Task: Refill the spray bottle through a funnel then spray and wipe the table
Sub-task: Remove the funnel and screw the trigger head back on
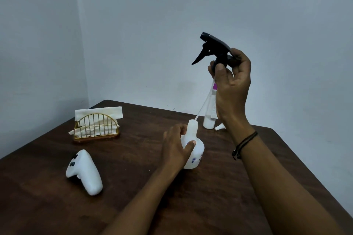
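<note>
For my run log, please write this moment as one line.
left hand: holds spray bottle on table | right hand: lifts black trigger head, tube in neck | funnel: not identified

A dark brown wooden table (47, 187) fills the lower part of the view, its far corner pointing toward the room corner. Behind the table stand two plain pale blue-grey walls (191, 5), meeting in a vertical seam beyond the table's far left edge. The light is dim and even, and the tabletop shows faint grain.
</note>
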### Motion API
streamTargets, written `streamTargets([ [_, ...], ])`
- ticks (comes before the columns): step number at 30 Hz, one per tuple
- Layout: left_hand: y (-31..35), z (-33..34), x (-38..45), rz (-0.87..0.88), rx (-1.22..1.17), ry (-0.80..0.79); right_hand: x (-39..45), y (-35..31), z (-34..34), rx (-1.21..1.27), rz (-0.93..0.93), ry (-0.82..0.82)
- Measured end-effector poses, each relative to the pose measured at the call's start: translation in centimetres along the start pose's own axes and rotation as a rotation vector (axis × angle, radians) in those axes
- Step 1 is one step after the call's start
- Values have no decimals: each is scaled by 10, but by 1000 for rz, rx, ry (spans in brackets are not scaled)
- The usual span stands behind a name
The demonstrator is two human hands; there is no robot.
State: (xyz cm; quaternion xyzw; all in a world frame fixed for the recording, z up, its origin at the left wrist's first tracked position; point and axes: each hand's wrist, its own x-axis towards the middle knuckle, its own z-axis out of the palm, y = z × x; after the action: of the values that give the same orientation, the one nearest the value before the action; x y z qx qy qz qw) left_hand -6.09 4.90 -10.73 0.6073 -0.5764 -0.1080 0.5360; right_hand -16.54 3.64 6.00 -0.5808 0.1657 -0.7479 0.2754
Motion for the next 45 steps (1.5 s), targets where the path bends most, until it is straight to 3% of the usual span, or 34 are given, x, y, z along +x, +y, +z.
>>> streamTargets([
  [10,0,-1,0,0,-4,-9,-17,9,-3,21,19,-84],
  [19,2,-4,-1,25,-31,-9,-39,34,-7,136,272,-116],
  [26,2,-6,-1,16,-44,-24,-56,63,-24,11,486,-137],
  [41,-3,-3,1,-42,-56,-27,-58,72,-43,-306,590,-312],
  [45,-2,-2,2,-51,-31,-25,-53,66,-40,-325,635,-448],
])
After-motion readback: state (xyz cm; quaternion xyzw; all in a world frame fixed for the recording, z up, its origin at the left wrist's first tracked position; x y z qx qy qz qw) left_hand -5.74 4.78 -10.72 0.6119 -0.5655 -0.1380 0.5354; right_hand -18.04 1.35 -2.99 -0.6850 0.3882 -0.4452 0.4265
